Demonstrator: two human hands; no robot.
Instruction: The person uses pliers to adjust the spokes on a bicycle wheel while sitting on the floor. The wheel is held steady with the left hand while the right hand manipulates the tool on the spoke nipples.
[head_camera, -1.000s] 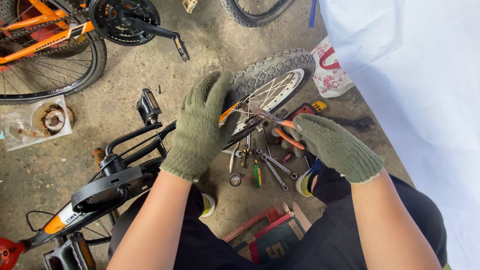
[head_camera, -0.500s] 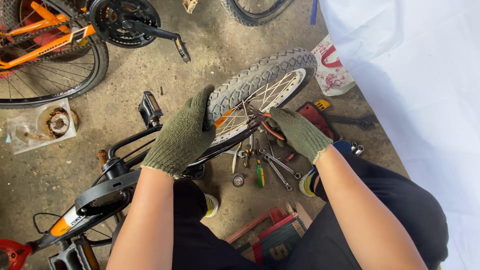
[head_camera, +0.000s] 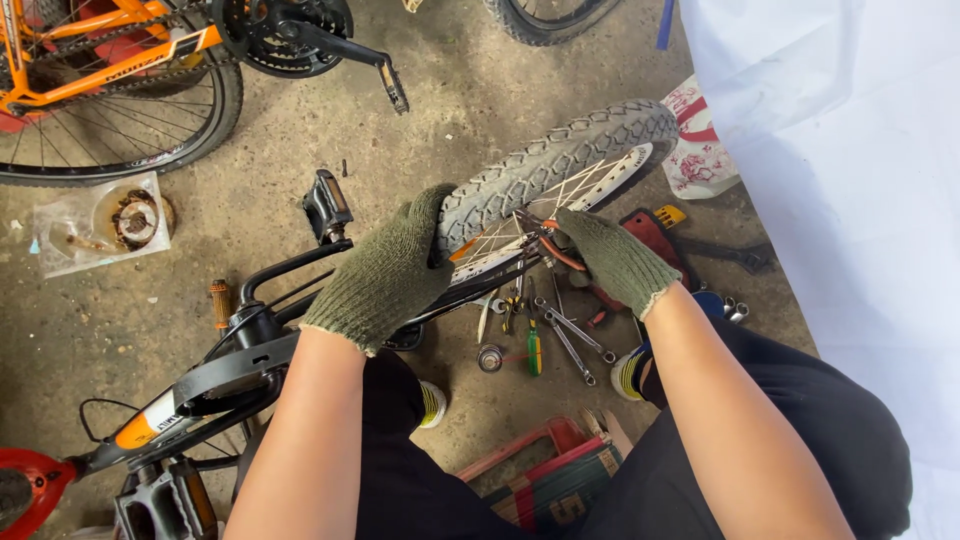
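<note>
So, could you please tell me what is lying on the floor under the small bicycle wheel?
Under the wheel lie spanners and a green-handled screwdriver on the concrete. The gloved right hand and the rim hide whatever lies further beneath.

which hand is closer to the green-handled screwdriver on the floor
Right. The right hand works at the wheel's spokes, above and just right of the green-handled screwdriver. The left hand grips the tyre further off to the screwdriver's left.

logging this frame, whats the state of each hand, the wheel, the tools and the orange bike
left hand: gloved, gripping the tyre
right hand: gloved, at the spokes, holding an orange-handled tool
small wheel: tyre on, tilted
wrenches: loose on floor
orange bike: standing on its wheel
</note>
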